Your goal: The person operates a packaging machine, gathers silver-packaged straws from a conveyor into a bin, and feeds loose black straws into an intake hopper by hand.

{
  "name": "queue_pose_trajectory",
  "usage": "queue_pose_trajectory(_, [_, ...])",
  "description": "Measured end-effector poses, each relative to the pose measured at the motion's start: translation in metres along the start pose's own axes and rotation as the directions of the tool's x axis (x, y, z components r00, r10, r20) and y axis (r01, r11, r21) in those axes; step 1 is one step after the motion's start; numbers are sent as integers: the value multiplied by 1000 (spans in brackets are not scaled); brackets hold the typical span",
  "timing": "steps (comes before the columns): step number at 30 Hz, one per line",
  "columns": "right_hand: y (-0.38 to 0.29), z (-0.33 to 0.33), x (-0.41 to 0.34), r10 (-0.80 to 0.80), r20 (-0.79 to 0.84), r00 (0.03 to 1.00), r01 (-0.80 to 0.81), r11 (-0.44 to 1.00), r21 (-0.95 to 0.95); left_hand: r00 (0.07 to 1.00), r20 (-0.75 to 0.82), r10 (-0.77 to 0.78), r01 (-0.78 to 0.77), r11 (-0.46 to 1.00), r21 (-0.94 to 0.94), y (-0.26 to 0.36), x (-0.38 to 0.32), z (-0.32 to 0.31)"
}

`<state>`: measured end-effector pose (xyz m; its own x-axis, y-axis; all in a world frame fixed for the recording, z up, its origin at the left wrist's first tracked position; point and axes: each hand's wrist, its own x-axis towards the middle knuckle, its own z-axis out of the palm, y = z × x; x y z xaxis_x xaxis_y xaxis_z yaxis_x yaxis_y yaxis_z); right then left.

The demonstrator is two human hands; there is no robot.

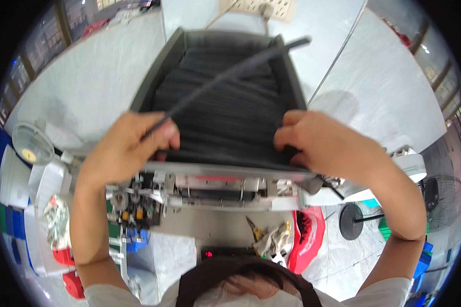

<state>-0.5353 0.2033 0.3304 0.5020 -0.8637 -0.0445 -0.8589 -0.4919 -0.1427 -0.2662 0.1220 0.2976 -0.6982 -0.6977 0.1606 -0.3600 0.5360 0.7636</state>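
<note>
A dark open-topped tray (150, 86) holds a stack of long thin black strips (219, 115). My left hand (146, 138) is at its near left corner, with one dark grey strip (219, 78) pinched between thumb and fingers. That strip slants up to the right across the tray, its far end past the right wall. At the near right of the tray, my right hand (307, 142) has its fingers curled down at the ends of the stacked strips; whether they grip any is unclear.
Machine mechanisms (134, 203) lie under the tray's near edge. Yellow-handled pliers (256, 231) and a cloth (274, 240) rest nearer me, beside a red bag (311, 238). Fans stand left (32, 144) and right (440, 195). A power strip (278, 8) is beyond the tray.
</note>
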Motion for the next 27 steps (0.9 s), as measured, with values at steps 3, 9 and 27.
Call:
queue_pose_trajectory(3, [-2,7,-5,-37,-68,997,31,995,-90,998,1,63,-63,998,-4,-7,5,6])
queue_pose_trajectory(9, [-28,-5,8,171,145,975,-120,943,-309,994,20,110,-110,993,45,-12,0,1])
queue_pose_trajectory(27, [-29,1,-7,283,-38,959,-279,903,-326,999,-15,-40,38,993,-112,-2,-2,4])
